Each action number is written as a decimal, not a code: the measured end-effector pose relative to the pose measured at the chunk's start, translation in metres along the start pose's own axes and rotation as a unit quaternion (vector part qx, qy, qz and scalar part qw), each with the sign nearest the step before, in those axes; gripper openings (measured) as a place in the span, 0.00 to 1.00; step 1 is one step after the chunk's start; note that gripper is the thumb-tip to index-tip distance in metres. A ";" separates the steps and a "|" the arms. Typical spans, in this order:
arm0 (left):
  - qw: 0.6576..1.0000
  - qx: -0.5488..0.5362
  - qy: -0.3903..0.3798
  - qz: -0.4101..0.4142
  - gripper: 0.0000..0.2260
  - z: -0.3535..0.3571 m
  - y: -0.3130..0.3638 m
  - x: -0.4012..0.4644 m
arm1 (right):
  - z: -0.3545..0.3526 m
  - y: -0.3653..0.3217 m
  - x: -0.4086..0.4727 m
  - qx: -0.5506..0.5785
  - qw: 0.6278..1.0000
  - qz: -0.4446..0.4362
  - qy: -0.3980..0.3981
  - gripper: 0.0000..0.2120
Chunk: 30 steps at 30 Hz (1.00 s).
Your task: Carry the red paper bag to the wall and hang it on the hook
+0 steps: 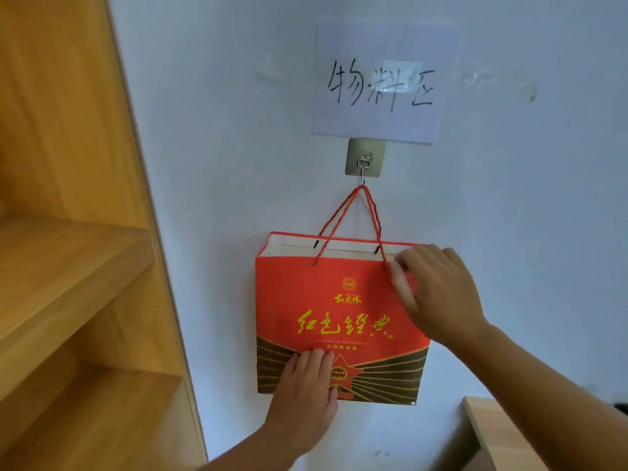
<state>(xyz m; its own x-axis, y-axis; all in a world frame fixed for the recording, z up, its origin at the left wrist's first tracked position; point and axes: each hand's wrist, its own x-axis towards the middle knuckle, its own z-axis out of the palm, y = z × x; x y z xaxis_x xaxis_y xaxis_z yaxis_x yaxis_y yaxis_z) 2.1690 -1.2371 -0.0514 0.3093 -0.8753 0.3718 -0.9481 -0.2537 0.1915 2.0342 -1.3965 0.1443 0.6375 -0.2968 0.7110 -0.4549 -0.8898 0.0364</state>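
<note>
The red paper bag point(339, 300) with yellow writing hangs flat against the white wall. Its red rope handles point(353, 219) run up and loop over the metal hook point(363, 171), which sits on a square silver plate. My left hand point(306, 392) lies flat, fingers together, on the bag's lower front near the star emblem. My right hand point(438, 294) rests on the bag's upper right corner, its fingertips at the rim where the right handle goes in. I cannot tell whether those fingers pinch the rim.
A white paper sign point(380, 83) with handwritten characters is taped just above the hook. A tall wooden shelf unit point(85, 266) stands close on the left. The corner of a wooden piece of furniture point(489, 433) juts in at the lower right.
</note>
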 end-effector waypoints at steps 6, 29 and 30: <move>0.999 -0.032 -0.012 0.008 0.26 0.010 -0.013 0.012 | 0.028 -0.018 -0.140 0.034 0.996 -0.025 -0.083 0.19; 0.994 0.069 -0.069 -0.045 0.23 -0.021 0.037 -0.024 | -0.010 -0.059 -0.166 0.054 0.979 0.082 -0.178 0.16; 0.995 0.060 -0.068 -0.046 0.23 -0.026 0.041 -0.029 | -0.013 -0.056 -0.167 0.055 0.978 0.091 -0.181 0.15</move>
